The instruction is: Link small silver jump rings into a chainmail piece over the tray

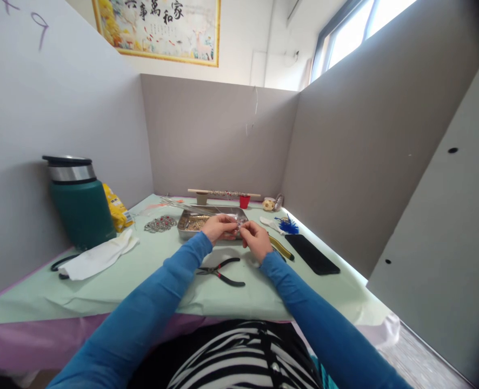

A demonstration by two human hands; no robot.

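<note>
Both hands meet over the front right part of a metal tray [187,234]. My left hand [220,227] is closed in a pinch, its fingertips close to those of my right hand [255,237], which is pinched too. Whatever sits between the fingertips is too small to name. Gold-coloured small pieces [197,222] lie in the tray's left part, and thin metal wires [183,204] rest across its back left. Just below the hands, black-handled pliers [219,271] lie spread on the table. Beside my right hand is a tool with yellow-green handles [282,247], partly covered.
A green bottle [81,208], a white cloth [101,256] and a yellow packet [117,208] stand at left. Silvery-red beadwork [160,223] lies left of the tray. Behind it, a rod [223,193] spans two small cups. A black phone [311,254] and blue tassel [288,224] lie right.
</note>
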